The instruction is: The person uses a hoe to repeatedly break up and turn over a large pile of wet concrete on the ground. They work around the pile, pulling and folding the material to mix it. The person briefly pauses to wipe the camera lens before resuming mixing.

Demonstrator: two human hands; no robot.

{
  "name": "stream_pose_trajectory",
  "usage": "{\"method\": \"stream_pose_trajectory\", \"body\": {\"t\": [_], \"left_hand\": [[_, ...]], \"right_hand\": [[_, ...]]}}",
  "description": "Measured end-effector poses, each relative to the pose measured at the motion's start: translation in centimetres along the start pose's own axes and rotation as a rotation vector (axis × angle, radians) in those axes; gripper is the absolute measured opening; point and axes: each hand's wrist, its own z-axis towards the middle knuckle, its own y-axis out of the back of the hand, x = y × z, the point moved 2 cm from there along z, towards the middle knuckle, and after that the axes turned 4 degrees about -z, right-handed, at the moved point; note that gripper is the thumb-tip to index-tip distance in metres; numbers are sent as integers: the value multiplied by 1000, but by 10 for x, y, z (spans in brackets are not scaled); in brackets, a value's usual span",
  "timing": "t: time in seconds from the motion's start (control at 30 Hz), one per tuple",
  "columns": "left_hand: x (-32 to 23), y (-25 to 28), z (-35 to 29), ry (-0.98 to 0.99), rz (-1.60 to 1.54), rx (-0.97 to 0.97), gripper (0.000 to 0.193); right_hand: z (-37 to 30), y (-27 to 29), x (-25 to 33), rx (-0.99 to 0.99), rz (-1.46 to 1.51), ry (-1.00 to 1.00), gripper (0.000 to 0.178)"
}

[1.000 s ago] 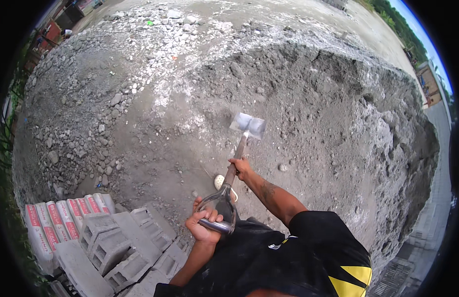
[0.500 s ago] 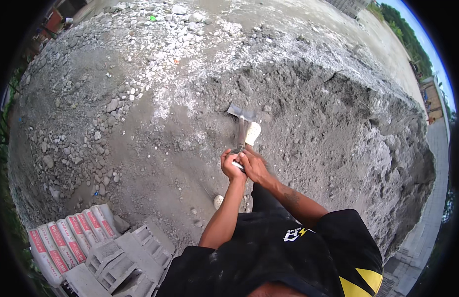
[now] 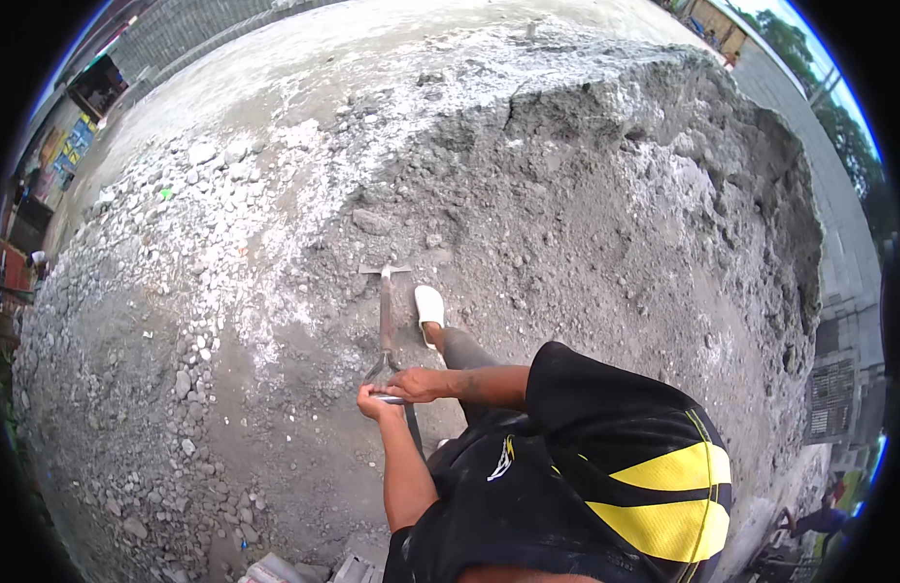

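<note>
A shovel (image 3: 387, 316) stands upright in front of me, its blade edge against the loose grey gravel (image 3: 527, 223). Its shaft runs toward me and splits into a D-shaped handle. My left hand (image 3: 378, 403) is closed around the handle's grip from the left. My right hand (image 3: 418, 385) lies over the same grip from the right, its fingers wrapped on it beside the left. Just right of the shaft is my foot in a white clog (image 3: 430, 307). Most of the blade's face cannot be seen from here.
A steep bank of packed gravel (image 3: 761, 185) rises at the right. Loose pale stones (image 3: 202, 262) spread over the left ground. Parts of concrete blocks (image 3: 357, 569) and a white bag (image 3: 272, 569) show at the lower edge. A person (image 3: 824, 518) is at the lower right.
My view has swung to the right, so the bags and blocks slid down nearly out of sight. The shovel has turned; its blade now shows edge-on at the gravel. Both hands remain on the handle.
</note>
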Motion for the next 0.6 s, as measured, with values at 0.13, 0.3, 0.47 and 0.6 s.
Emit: {"method": "stream_pose_trajectory", "body": {"t": [0.13, 0.3, 0.47, 0.6], "left_hand": [[-4, 7, -4, -43, 105, -115, 11], [-7, 49, -3, 27, 186, -289, 12], [-26, 63, -1, 133, 261, -323, 13], [-23, 46, 2, 133, 268, -275, 12]], "right_hand": [[-38, 29, -11, -176, 40, -240, 36], [-167, 50, -110, -5, 38, -883, 40], [-248, 110, -146, 250, -92, -1461, 35], [-217, 161, -182, 69, -176, -1272, 36]]}}
